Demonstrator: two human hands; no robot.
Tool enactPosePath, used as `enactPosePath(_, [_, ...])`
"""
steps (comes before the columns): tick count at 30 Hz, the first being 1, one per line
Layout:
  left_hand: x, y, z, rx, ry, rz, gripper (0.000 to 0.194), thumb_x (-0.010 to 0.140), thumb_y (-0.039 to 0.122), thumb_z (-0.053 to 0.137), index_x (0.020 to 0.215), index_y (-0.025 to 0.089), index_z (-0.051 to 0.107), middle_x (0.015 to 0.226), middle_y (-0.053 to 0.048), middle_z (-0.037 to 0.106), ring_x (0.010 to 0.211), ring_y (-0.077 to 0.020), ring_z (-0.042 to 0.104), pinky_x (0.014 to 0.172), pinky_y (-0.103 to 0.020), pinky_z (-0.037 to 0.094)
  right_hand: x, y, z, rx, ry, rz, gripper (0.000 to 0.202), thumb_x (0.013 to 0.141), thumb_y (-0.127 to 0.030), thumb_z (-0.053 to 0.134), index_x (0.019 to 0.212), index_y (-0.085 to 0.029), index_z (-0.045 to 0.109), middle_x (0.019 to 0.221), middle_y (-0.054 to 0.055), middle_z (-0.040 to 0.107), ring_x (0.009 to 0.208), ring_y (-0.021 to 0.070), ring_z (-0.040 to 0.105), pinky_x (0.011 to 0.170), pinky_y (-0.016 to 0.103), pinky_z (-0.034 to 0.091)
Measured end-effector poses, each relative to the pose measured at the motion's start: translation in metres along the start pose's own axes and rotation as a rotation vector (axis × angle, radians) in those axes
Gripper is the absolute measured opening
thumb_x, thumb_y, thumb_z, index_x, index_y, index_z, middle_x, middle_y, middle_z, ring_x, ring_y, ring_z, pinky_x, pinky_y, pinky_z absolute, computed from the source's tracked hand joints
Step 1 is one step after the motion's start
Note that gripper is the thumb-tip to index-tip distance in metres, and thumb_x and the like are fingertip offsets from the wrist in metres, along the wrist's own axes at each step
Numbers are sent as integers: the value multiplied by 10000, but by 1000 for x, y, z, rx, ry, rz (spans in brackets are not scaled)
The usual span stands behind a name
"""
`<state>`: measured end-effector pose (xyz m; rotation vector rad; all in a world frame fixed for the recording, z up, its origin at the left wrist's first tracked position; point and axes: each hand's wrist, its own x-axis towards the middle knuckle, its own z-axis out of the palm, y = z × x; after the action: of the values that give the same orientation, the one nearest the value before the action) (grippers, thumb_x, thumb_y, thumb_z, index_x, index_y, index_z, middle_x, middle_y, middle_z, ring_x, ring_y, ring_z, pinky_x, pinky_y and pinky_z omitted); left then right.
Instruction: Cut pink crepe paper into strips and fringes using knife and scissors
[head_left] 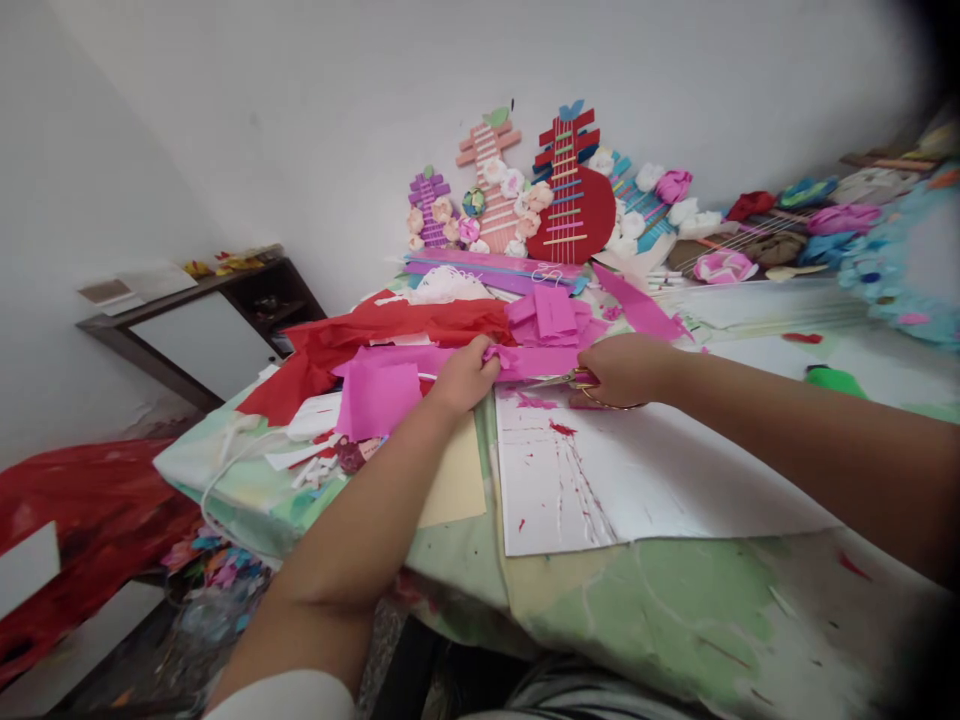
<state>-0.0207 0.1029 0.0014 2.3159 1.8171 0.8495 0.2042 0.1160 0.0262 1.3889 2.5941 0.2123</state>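
My left hand (pixel 466 378) is closed on a long strip of pink crepe paper (pixel 536 362), its fingers pinched over the strip's middle. In my right hand (pixel 619 370) is a pair of gold-handled scissors (pixel 576 379), whose blades point left along the strip's lower edge. That hand also touches the strip's right end. Below the scissors lies a white board (pixel 675 480) with red scraps and glue streaks. A square of pink crepe paper (pixel 381 398) rests left of my left hand, and a folded pink pile (pixel 551 318) sits just behind the strip.
Red crepe paper (pixel 427 318) spreads across the table's back left. Craft guitars, one of them red (pixel 574 215), lean on the wall among paper flowers. A white cable (pixel 217 480) hangs over the left table edge. A low cabinet (pixel 195 330) stands at the left.
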Motion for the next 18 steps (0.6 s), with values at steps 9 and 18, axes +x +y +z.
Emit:
enactPosePath(9, [0, 2, -3, -38, -13, -7, 52, 782, 216, 418, 749, 194, 450, 648, 27, 479, 609, -130, 461, 547, -227, 311, 21, -21, -11, -17, -9, -18, 567, 632, -682, 440, 709, -150, 619, 702, 140, 595, 605, 214, 528, 500, 296, 323])
enactPosePath(18, [1, 4, -2, -52, -31, -6, 51, 783, 210, 415, 743, 192, 442, 637, 24, 469, 582, -126, 441, 535, -229, 295, 18, -20, -6, 52, -30, -5, 585, 615, -717, 424, 663, -161, 600, 599, 109, 557, 562, 200, 510, 490, 293, 306])
